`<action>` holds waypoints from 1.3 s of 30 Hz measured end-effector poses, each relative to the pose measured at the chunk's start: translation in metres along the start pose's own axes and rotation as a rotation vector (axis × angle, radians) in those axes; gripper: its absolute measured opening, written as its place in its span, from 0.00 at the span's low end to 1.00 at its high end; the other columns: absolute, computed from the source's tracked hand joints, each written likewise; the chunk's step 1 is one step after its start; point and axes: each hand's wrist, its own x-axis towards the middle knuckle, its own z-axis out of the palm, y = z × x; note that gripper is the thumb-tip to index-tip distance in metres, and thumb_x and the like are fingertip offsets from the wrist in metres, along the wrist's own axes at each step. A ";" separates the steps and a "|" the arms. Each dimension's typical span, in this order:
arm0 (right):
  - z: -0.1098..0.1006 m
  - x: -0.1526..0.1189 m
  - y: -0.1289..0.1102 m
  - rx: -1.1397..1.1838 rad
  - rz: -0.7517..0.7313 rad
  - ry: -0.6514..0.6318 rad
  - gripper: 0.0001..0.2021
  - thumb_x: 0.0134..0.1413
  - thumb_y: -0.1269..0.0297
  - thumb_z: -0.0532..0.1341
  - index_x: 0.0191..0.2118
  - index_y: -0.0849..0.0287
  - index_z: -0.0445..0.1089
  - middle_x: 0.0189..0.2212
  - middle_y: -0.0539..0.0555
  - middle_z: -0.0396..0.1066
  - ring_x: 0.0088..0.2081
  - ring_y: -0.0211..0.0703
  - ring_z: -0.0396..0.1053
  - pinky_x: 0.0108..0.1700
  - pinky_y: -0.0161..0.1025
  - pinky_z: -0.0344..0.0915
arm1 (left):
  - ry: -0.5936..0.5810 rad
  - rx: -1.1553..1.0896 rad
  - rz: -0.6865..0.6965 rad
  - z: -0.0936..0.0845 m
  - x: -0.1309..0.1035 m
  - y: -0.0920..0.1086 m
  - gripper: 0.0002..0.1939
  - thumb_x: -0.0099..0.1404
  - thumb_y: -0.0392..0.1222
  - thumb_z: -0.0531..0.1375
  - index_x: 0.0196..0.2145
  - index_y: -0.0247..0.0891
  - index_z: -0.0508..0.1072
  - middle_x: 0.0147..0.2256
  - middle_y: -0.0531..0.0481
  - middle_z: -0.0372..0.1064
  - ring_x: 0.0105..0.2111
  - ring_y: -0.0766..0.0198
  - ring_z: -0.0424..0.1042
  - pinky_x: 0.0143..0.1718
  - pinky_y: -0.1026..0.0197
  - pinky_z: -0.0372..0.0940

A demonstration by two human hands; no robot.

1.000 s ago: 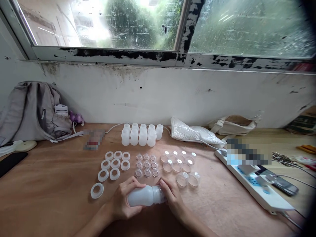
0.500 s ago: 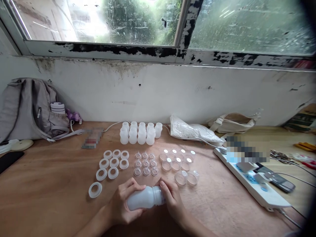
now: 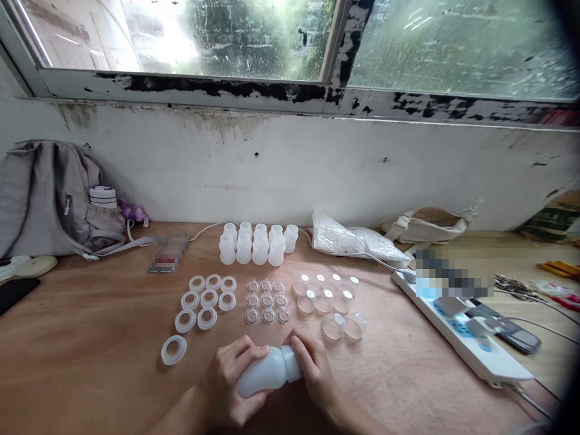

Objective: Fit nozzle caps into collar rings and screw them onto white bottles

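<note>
A milky white baby bottle (image 3: 263, 373) lies tilted between my hands above the table's near part. My left hand (image 3: 235, 377) is wrapped round its body, thumb on top. At the neck end, my right hand (image 3: 312, 368) is closed round the collar (image 3: 291, 364), whose far end is hidden by the fingers. Just beyond my hands are clear nipple-like pieces (image 3: 268, 300) in rows. White rings (image 3: 209, 298) lie to the left of them, and transparent caps (image 3: 332, 327) stand to the right. Several frosted bottles (image 3: 260, 249) are grouped upright farther back.
A white power strip (image 3: 462, 329) with plugs and cables runs along the right, beside a phone (image 3: 512, 332). At the wall lie a plastic bag (image 3: 357, 238) and a beige pouch (image 3: 428, 226). A grey backpack (image 3: 49, 199) stands at the left.
Both hands and the bottle have shifted slightly lower, and the bottle is more tilted. Ridges that showed at its neck now appear covered by a smoother collar.
</note>
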 end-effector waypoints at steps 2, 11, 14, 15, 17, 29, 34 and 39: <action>0.000 0.005 0.002 0.017 0.011 0.018 0.18 0.54 0.55 0.49 0.21 0.61 0.60 0.18 0.48 0.57 0.22 0.36 0.56 0.24 0.33 0.53 | -0.020 0.001 -0.062 -0.001 0.004 0.003 0.25 0.49 0.36 0.59 0.46 0.40 0.60 0.34 0.47 0.64 0.31 0.60 0.68 0.31 0.59 0.66; -0.010 0.022 -0.010 0.030 0.019 -0.036 0.17 0.53 0.53 0.52 0.23 0.61 0.62 0.20 0.49 0.60 0.23 0.36 0.57 0.23 0.32 0.53 | -0.372 -0.022 -0.422 -0.039 0.028 0.024 0.21 0.60 0.52 0.51 0.51 0.47 0.62 0.47 0.48 0.67 0.46 0.53 0.66 0.46 0.53 0.59; -0.013 0.016 -0.014 0.095 0.042 -0.174 0.15 0.54 0.52 0.52 0.31 0.60 0.64 0.24 0.49 0.62 0.23 0.35 0.60 0.23 0.31 0.54 | -0.487 -0.112 -0.462 -0.053 0.030 0.023 0.19 0.58 0.53 0.54 0.46 0.47 0.67 0.42 0.49 0.69 0.44 0.53 0.66 0.43 0.55 0.60; -0.014 0.014 -0.014 0.159 0.059 -0.216 0.15 0.55 0.51 0.51 0.34 0.59 0.64 0.24 0.49 0.62 0.22 0.35 0.60 0.22 0.31 0.55 | -0.503 -0.145 -0.476 -0.057 0.029 0.021 0.19 0.56 0.53 0.56 0.45 0.46 0.68 0.41 0.50 0.69 0.43 0.53 0.66 0.42 0.56 0.60; -0.014 0.013 -0.013 0.304 0.073 -0.271 0.17 0.56 0.49 0.47 0.38 0.58 0.62 0.24 0.49 0.62 0.19 0.34 0.60 0.21 0.32 0.55 | -0.512 -0.232 -0.516 -0.062 0.028 0.015 0.20 0.54 0.52 0.59 0.44 0.44 0.69 0.40 0.50 0.70 0.40 0.55 0.68 0.39 0.59 0.61; -0.001 0.023 0.007 0.182 0.084 -0.249 0.15 0.56 0.52 0.51 0.33 0.60 0.61 0.20 0.45 0.60 0.15 0.29 0.56 0.17 0.28 0.50 | 0.253 -0.201 -0.603 -0.112 0.068 -0.120 0.28 0.45 0.52 0.64 0.42 0.35 0.66 0.40 0.43 0.71 0.40 0.52 0.71 0.40 0.55 0.65; 0.001 0.025 0.012 0.121 0.083 -0.251 0.16 0.55 0.50 0.51 0.31 0.60 0.61 0.18 0.45 0.59 0.13 0.28 0.56 0.15 0.28 0.49 | 0.247 -0.108 -0.633 -0.110 0.091 -0.165 0.31 0.37 0.51 0.66 0.39 0.33 0.69 0.39 0.42 0.72 0.39 0.50 0.71 0.41 0.53 0.64; 0.000 0.024 0.010 0.077 0.072 -0.245 0.18 0.54 0.49 0.51 0.30 0.61 0.62 0.17 0.45 0.59 0.14 0.29 0.57 0.15 0.28 0.50 | 0.244 -0.074 -0.664 -0.104 0.094 -0.188 0.27 0.36 0.49 0.66 0.35 0.33 0.70 0.35 0.43 0.73 0.36 0.49 0.71 0.40 0.52 0.64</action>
